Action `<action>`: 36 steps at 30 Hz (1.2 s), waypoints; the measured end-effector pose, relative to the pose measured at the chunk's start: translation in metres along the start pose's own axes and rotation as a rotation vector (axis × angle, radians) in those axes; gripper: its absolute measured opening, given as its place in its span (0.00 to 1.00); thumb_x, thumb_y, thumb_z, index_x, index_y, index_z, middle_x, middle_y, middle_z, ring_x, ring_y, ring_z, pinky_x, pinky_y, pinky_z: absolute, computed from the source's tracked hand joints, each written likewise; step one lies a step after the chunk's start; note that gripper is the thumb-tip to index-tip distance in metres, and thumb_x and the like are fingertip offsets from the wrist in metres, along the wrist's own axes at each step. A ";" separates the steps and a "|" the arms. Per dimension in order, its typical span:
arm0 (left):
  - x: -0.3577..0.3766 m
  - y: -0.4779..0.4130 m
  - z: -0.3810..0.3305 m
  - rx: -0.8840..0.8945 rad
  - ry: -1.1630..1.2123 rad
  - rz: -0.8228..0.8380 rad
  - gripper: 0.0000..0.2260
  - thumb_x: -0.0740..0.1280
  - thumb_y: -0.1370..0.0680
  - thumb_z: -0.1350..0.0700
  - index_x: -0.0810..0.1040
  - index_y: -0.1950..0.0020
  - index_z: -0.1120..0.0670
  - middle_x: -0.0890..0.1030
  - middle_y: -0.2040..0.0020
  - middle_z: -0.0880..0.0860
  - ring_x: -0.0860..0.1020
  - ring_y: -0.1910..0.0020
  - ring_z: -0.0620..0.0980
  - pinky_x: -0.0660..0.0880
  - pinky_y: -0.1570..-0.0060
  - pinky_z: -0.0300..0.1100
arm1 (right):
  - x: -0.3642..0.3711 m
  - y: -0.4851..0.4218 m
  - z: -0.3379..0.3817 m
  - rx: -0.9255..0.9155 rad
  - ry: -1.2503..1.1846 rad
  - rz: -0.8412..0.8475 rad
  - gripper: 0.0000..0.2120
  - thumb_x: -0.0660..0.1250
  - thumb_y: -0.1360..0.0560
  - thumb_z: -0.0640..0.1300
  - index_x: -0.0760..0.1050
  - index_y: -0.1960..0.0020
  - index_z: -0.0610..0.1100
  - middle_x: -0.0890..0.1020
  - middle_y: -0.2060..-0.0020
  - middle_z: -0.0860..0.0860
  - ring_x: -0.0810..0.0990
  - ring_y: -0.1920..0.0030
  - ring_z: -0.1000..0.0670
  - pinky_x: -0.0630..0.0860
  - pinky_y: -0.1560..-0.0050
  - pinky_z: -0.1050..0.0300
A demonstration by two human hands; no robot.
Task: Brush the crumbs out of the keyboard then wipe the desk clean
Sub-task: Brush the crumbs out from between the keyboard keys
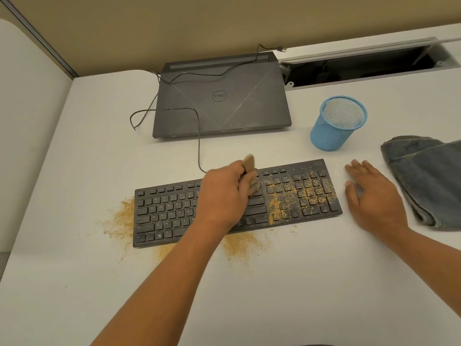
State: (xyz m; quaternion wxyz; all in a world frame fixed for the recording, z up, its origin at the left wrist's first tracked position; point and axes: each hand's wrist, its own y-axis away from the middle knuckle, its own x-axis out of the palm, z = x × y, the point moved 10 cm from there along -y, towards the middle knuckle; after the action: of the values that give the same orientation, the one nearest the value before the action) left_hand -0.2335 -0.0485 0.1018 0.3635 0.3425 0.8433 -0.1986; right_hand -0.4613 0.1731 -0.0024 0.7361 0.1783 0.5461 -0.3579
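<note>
1. Over the middle of the keyboard [172,216], the left hand [224,196] grips a small tan brush [249,166], fingers curled round its handle; the brush is blurred, with its lower end down at the keys.
2. Just right of the keyboard, the right hand [371,196] lies flat on the desk [274,283], fingers straight and spread, holding nothing.
3. Tan crumbs [299,193] are thickest on the keyboard's right end, across the number pad and the keys beside it.
4. More crumbs lie on the desk in a patch off the keyboard's left end and in another along its front edge.
5. Further right of the keyboard, past the right hand, sits a folded blue-grey cloth [429,181].
6. Behind the keyboard's right end stands a blue mesh pen cup [334,131], upright.
7. Behind the keyboard's middle lies a closed dark laptop [222,101], and a thin black cable [198,136] runs from the keyboard's back edge up onto it.
</note>
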 end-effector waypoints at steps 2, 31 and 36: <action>-0.013 -0.003 0.007 -0.042 -0.045 -0.104 0.09 0.67 0.21 0.51 0.82 0.55 0.55 0.80 0.67 0.46 0.76 0.71 0.40 0.74 0.66 0.33 | 0.000 0.000 0.000 -0.001 0.001 0.008 0.28 0.52 0.23 0.52 0.73 0.30 0.40 0.74 0.30 0.44 0.68 0.27 0.43 0.66 0.28 0.44; -0.027 0.026 0.027 -0.211 0.020 -0.242 0.10 0.67 0.21 0.51 0.80 0.60 0.52 0.78 0.70 0.40 0.79 0.67 0.39 0.74 0.65 0.31 | 0.000 0.000 -0.002 0.014 -0.002 0.014 0.29 0.51 0.24 0.54 0.73 0.30 0.41 0.74 0.29 0.45 0.68 0.27 0.44 0.66 0.28 0.44; -0.022 0.030 0.025 -0.164 0.007 -0.124 0.08 0.68 0.22 0.51 0.82 0.59 0.52 0.79 0.68 0.41 0.79 0.68 0.40 0.77 0.63 0.36 | 0.000 0.000 -0.001 0.013 -0.005 0.010 0.28 0.51 0.24 0.53 0.73 0.30 0.41 0.73 0.29 0.45 0.68 0.27 0.44 0.65 0.28 0.45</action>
State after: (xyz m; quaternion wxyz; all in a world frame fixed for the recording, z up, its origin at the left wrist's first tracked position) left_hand -0.1890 -0.0521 0.0989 0.3744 0.2595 0.8776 -0.1495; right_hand -0.4620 0.1738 -0.0027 0.7381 0.1847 0.5411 -0.3582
